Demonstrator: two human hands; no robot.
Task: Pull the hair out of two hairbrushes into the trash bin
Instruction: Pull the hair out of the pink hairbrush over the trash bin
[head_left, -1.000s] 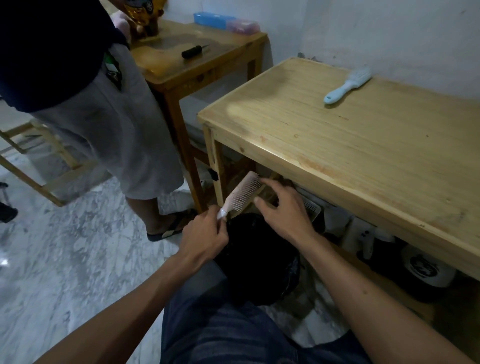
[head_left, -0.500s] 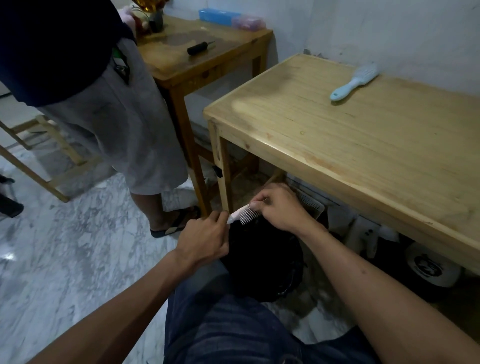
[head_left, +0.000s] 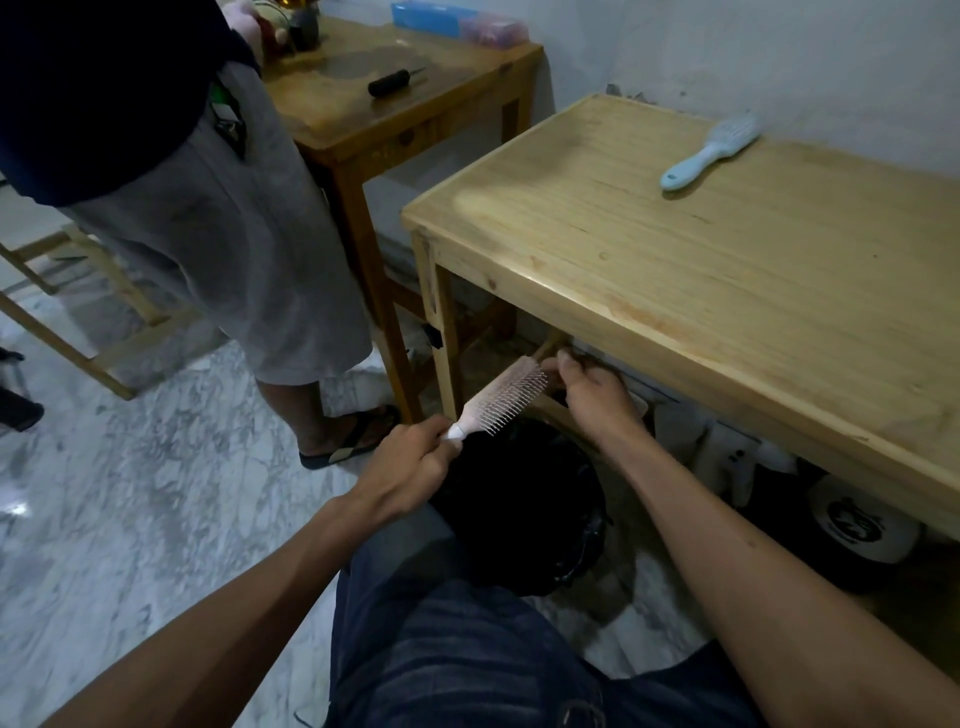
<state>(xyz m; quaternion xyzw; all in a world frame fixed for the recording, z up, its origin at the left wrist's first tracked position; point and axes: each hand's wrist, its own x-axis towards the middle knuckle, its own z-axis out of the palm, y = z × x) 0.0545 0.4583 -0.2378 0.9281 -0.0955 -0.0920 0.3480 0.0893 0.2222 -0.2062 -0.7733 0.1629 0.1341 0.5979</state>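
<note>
My left hand (head_left: 413, 467) grips the white handle of a pink hairbrush (head_left: 503, 397), held bristles-up above the black-lined trash bin (head_left: 524, 509) on the floor. My right hand (head_left: 597, 389) is at the brush's far tip, with fingers pinched together just past it. I cannot make out hair between them. A second, light blue hairbrush (head_left: 714, 148) lies on the light wooden table (head_left: 701, 270) near the wall, away from both hands.
Another person in grey shorts (head_left: 218, 234) and sandals stands at the left beside a darker wooden table (head_left: 395, 98) carrying a screwdriver and a blue box. White items and a dark-and-white round object sit under the light table. Marble floor spreads to the left.
The brush has tilted back up so its bristles show again. My right hand slid from over the brush head to its far tip, fingers pinched.
</note>
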